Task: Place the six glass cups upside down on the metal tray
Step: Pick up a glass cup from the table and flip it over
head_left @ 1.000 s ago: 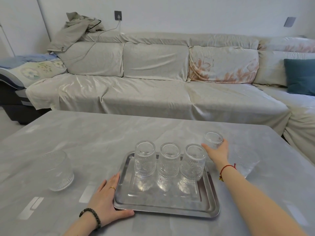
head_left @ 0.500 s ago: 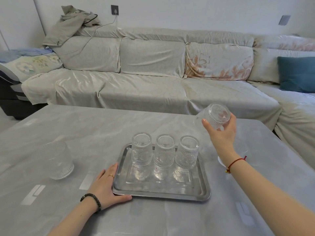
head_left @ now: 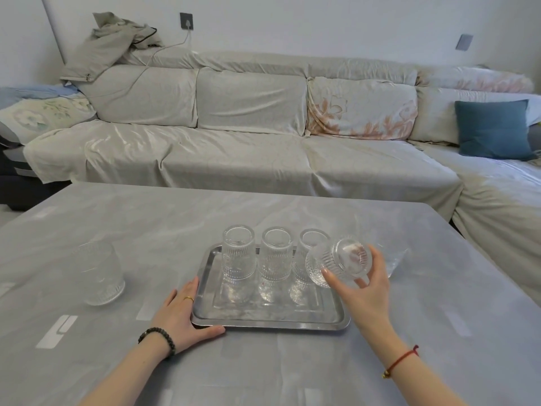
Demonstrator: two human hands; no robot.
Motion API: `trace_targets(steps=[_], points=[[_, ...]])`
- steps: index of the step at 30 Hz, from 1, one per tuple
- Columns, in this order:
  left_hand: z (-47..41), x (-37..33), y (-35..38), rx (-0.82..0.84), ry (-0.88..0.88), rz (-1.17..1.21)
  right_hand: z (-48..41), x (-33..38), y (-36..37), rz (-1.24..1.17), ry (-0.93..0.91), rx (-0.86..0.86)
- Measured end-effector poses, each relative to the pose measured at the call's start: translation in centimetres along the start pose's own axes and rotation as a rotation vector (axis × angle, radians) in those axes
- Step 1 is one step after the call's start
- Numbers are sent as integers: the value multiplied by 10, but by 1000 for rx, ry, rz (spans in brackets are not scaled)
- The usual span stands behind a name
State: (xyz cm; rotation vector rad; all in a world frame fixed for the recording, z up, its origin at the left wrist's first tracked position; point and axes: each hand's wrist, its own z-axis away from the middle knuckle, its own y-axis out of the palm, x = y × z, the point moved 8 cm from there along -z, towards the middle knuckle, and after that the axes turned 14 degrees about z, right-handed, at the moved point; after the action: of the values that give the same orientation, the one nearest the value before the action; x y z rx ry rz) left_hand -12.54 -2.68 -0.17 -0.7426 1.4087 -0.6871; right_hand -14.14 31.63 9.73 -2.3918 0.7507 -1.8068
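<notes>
The metal tray (head_left: pixel 269 319) lies on the grey table in front of me. Three ribbed glass cups stand upside down in a row at its back: left (head_left: pixel 237 253), middle (head_left: pixel 276 254), right (head_left: pixel 304 259), the last partly hidden. My right hand (head_left: pixel 364 291) is shut on a fourth glass cup (head_left: pixel 339 262), tilted with its base towards me, held above the tray's right side. My left hand (head_left: pixel 183 316) rests flat against the tray's near left corner. Another glass cup (head_left: pixel 99 273) stands upright on the table at the left. A faint clear glass object (head_left: pixel 395 259) shows behind my right hand.
The grey table (head_left: pixel 146 224) stretches wide around the tray. Behind it runs a covered sofa (head_left: pixel 248 148) with a blue cushion (head_left: pixel 494 128) at the right and a jacket (head_left: pixel 114 42) on its back at the left.
My right hand took a glass cup from the table right of the tray, lifted it, turned it over, and brought it down and left over the tray's right side. My left hand stayed put.
</notes>
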Motion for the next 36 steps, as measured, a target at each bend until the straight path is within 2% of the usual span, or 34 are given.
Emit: trace_targets(steps=[8, 20, 36], points=[[-1, 1, 1, 10, 9, 0, 18, -29, 14, 158, 78, 95], [-2, 2, 2, -4, 25, 6, 14, -39, 38, 262, 95, 94], [-4, 6, 3, -7, 27, -20, 14, -47, 38, 210, 69, 179]])
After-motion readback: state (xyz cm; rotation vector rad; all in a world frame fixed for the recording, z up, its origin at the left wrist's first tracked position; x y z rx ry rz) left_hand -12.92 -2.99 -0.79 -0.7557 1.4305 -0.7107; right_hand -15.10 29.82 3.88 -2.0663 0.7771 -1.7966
